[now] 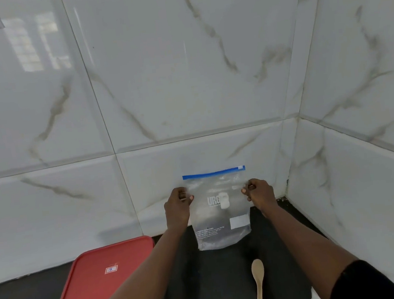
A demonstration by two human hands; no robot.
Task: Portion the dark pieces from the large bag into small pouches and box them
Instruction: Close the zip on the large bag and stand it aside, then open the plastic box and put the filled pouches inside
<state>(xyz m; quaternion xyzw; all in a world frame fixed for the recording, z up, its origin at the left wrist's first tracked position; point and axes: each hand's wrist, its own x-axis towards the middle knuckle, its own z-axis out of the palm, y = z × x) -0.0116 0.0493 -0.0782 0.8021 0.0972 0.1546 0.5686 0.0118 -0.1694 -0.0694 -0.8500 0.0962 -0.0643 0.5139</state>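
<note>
A clear zip pouch [220, 210] with a blue seal strip along its top and white print hangs upright above the black counter, close to the tiled wall. My left hand [178, 206] pinches its left edge just below the strip. My right hand [260, 195] pinches its right edge at the same height. The pouch looks flat, and I see no dark pieces inside it. A wooden spoon [258, 282] lies on the counter below the pouch, bowl end pointing away from me. No large bag is in view.
A box with a red lid [102, 275] and a small white label stands on the counter at the lower left. White marble-look tiled walls [184, 89] meet in a corner at the right, close behind the pouch.
</note>
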